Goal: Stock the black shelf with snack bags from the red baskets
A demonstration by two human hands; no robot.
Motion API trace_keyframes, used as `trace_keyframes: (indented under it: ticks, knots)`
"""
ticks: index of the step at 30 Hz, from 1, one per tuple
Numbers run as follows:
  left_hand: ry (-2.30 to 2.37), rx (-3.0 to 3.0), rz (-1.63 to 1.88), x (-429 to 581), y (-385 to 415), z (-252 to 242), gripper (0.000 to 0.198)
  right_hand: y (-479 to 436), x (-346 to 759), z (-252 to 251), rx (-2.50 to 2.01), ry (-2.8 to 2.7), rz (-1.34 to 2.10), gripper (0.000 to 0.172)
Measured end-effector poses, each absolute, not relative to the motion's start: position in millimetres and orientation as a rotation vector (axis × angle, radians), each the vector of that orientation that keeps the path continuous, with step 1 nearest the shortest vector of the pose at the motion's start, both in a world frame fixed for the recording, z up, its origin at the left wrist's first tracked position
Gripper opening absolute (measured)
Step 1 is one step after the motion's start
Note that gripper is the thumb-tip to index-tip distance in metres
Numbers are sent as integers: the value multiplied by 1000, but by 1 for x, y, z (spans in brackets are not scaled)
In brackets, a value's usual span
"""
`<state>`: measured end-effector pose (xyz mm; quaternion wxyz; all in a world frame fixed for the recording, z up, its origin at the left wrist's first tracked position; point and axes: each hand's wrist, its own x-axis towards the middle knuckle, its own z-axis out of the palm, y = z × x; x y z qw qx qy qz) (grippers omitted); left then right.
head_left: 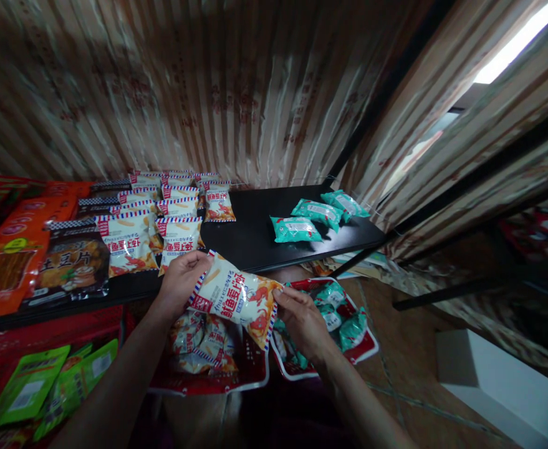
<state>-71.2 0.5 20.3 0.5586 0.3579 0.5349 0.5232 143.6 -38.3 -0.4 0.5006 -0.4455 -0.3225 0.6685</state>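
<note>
A white and orange snack bag (236, 298) with striped ends is stretched between my two hands, tilted, above the front of the shelf. My left hand (184, 280) grips its upper left end. The lower right end is pinched by my right hand (302, 315). Below the bag, a red basket (255, 374) holds more bags of the same kind (203, 340). On the black shelf (250, 231), matching snack bags (128, 243) stand in rows just beyond my left hand.
Three teal packets (297, 229) lie on the shelf's right part. Another red basket (370, 352) holds teal packets. Orange and dark snack bags (72, 262) lie at the left, above green packets (25, 383) in a red crate. A white box (502, 386) stands on the floor at right.
</note>
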Motion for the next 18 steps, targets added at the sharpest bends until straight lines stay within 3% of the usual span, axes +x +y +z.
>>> trace_keyframes:
  ticks: [6, 14, 18]
  knots:
    - [1078, 787, 1273, -69, 0, 20, 21, -35, 149, 2, -1026, -656, 1588, 23]
    - [796, 611, 1133, -34, -10, 8, 33, -33, 148, -3, -1029, -516, 1489, 25]
    - [808, 532, 1240, -18, -10, 4, 35, -38, 143, 0, -1091, -612, 1500, 31]
